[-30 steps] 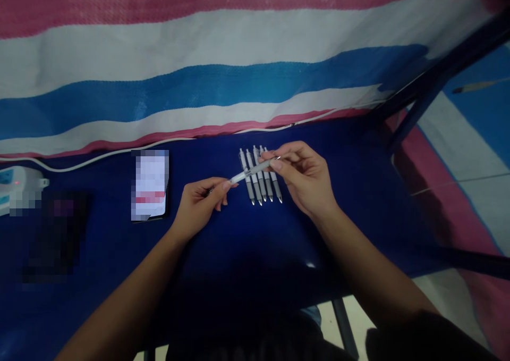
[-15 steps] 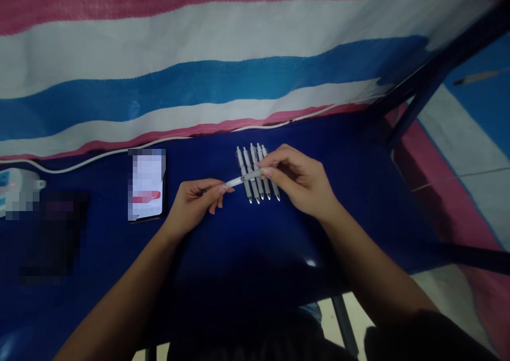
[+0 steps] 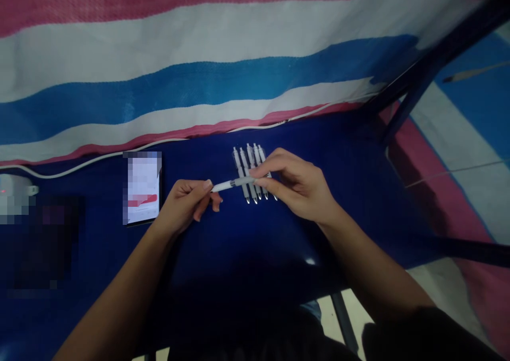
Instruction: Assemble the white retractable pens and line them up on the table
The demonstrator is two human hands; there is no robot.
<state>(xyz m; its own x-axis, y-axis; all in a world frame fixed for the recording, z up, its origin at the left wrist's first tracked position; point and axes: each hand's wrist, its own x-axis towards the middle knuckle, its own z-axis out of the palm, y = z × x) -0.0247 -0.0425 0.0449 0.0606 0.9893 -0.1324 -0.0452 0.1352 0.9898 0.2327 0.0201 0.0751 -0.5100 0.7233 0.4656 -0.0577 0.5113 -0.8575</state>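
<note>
A white pen with a grey grip [image 3: 242, 181] is held level between my two hands, above the dark blue tabletop [image 3: 239, 254]. My left hand [image 3: 190, 200] pinches its white end between thumb and forefinger, the other fingers loosely curled. At the grey grip end, the thumb and forefinger of my right hand [image 3: 297, 183] close on it and cover the tip. Just behind the held pen lies a row of several similar pens [image 3: 241, 161], side by side with metal tips toward me. My right fingers and the held pen hide part of that row.
A phone [image 3: 143, 188] with a lit, blurred screen lies left of my left hand. Farther left are a white device [image 3: 16, 196] and a dark pixelated object [image 3: 48, 238]. A white cable [image 3: 83, 164] runs along the back edge, before a striped sheet [image 3: 223, 84].
The held pen has shifted slightly left and down, with both hands still on it. More of its white end shows at my left fingertips. The whole view has moved a little.
</note>
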